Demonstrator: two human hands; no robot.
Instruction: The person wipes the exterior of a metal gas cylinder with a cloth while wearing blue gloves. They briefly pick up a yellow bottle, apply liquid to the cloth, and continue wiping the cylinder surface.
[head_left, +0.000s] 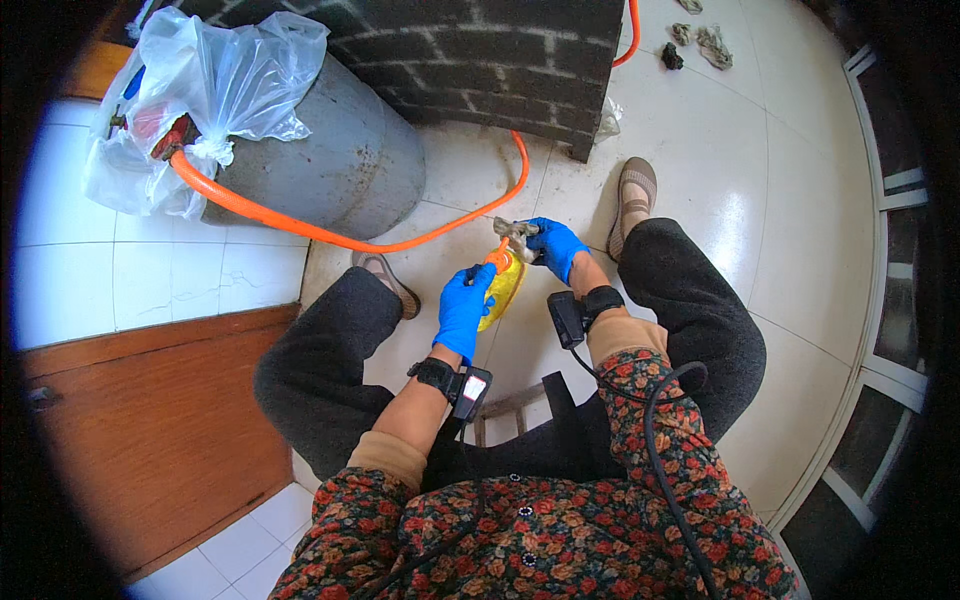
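Note:
In a blue glove, my left hand (463, 306) grips a yellow squeeze bottle (505, 291) near its orange nozzle cap (499, 257). The bottle's body is partly hidden behind the hand. My right hand (556, 246), also gloved in blue, holds a crumpled, dirty grey-brown cloth or wipe (517, 234) beside the nozzle tip. The cloth hangs over the tip's side; whether they touch is hard to tell. Both hands are between the knees, above the tiled floor. An orange hose (390, 246) curves past just beyond them.
A grey gas cylinder (352, 150) stands at the left, its top wrapped in a clear plastic bag (247, 67). Behind is a black brick-patterned panel (487, 60). Crumpled used wipes (713, 48) lie on the floor at upper right. A wooden cabinet door (165, 427) is at left.

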